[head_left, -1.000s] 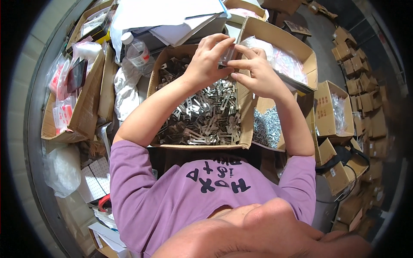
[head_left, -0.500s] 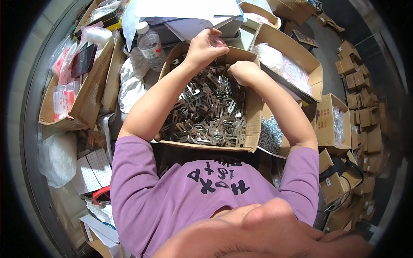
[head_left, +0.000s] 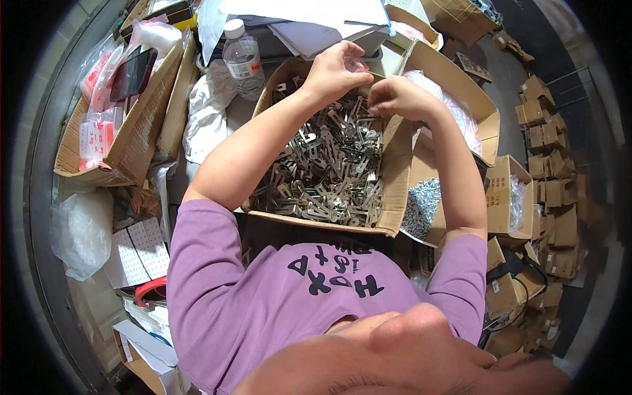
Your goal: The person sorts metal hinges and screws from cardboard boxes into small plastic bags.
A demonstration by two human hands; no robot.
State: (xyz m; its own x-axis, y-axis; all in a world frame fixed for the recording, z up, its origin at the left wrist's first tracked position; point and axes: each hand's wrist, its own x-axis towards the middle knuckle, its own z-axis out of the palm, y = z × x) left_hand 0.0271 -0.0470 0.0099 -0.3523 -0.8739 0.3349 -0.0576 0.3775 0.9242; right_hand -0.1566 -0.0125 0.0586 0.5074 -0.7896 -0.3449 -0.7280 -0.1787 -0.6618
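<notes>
An open cardboard box [head_left: 399, 178] in front of me is filled with loose, flat, slotted metal pieces [head_left: 329, 158]. Over its far edge, my left hand [head_left: 334, 71] is curled around a small clear plastic bag [head_left: 356, 64] with a pinkish tint. My right hand [head_left: 405, 97] is at the box's far right corner, just right of the left hand. Its thumb and fingers come together at the metal pieces there; whatever is between the fingertips is too small to make out.
A capped clear bottle [head_left: 243, 62] stands behind the box's left side. Shiny small hardware [head_left: 421, 207] fills a container at the right. Cartons with plastic bags flank both sides, one with a phone [head_left: 133, 74] on top. Papers [head_left: 309, 33] lie at the back.
My right hand has lifted slightly and shifted right, its fingers now less buried in the metal pieces. The left hand keeps the bag. The whole view has shifted a little.
</notes>
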